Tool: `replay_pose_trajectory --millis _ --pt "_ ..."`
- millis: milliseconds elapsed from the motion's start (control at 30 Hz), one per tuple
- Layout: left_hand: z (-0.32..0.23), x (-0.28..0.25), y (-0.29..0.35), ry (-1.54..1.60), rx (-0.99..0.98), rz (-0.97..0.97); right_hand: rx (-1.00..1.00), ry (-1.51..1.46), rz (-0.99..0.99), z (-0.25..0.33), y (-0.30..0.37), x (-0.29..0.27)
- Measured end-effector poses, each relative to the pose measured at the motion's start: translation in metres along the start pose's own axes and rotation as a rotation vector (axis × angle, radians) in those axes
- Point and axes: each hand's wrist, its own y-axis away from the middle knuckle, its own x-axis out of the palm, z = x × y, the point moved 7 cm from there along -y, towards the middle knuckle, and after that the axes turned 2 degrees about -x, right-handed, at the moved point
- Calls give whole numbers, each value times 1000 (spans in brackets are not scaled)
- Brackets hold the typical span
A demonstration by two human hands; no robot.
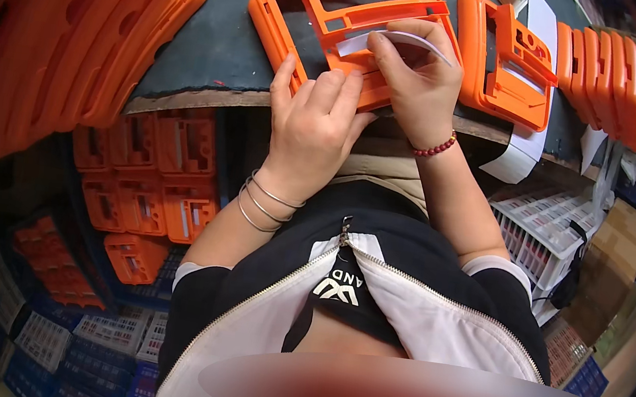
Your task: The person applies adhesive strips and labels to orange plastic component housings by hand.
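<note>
An orange plastic frame (pixel 272 38) with cut-out openings lies on the dark bench in front of me. My left hand (pixel 314 122) rests on its near edge, fingers stretched out and partly spread over the plastic. Above the frame's right part, my right hand (pixel 426 88) pinches a thin white strip (pixel 420 43) between thumb and fingers. The strip curves over the hand; my fingers hide part of it. White also shows at the frame's slot, left of the right thumb, and I cannot tell whether it is the same strip.
A second orange frame (pixel 471 58) lies to the right on a long white paper sheet (pixel 521 149). More orange frames are stacked at the far right (pixel 603 79) and in a tall pile on the left (pixel 75 30). Crates of orange parts (pixel 152 148) stand below the bench (pixel 219 33).
</note>
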Motion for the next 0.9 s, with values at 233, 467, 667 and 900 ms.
replay_pose_trajectory --millis 233,467,667,900 --pt "-1 1 1 -8 7 9 -17 -35 14 -2 -2 4" --pt "0 2 1 30 5 -23 -71 94 10 3 -2 4" --pt "-1 4 -2 -38 -19 55 -142 240 93 13 -8 -1" --pt "-2 1 -4 -79 -17 87 -140 342 8 19 -34 -59"
